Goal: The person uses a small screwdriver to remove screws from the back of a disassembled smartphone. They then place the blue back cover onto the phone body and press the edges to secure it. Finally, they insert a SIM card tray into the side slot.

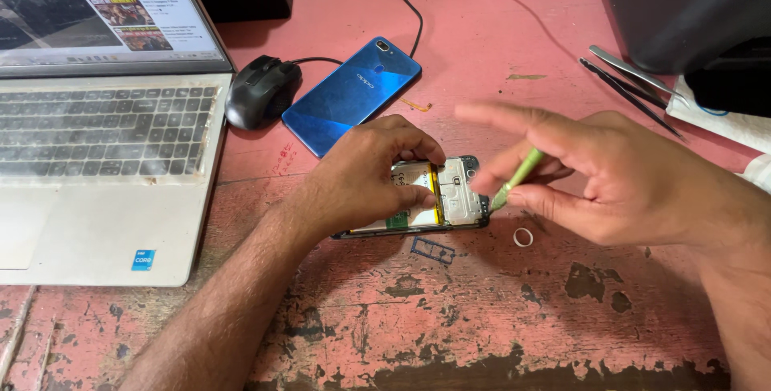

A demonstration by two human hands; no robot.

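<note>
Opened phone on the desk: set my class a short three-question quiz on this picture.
1. True or false: the left hand rests on the opened phone.
2. What colour is the thin tool pinched in the right hand?
3. The blue back cover lies next to: A) mouse B) tweezers C) white ring

Key: 1 true; 2 green; 3 A.

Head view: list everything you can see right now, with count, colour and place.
opened phone: 1, back off, desk centre
green tool: 1, at the phone's right edge
blue back cover: 1, behind the phone
mouse: 1, black, beside laptop
laptop: 1, silver, left
tweezers: 2, far right
white ring: 1, right of phone
SIM tray: 1, dark, before phone
desk: 1, worn red
left hand: steadies phone
right hand: holds green tool
</note>
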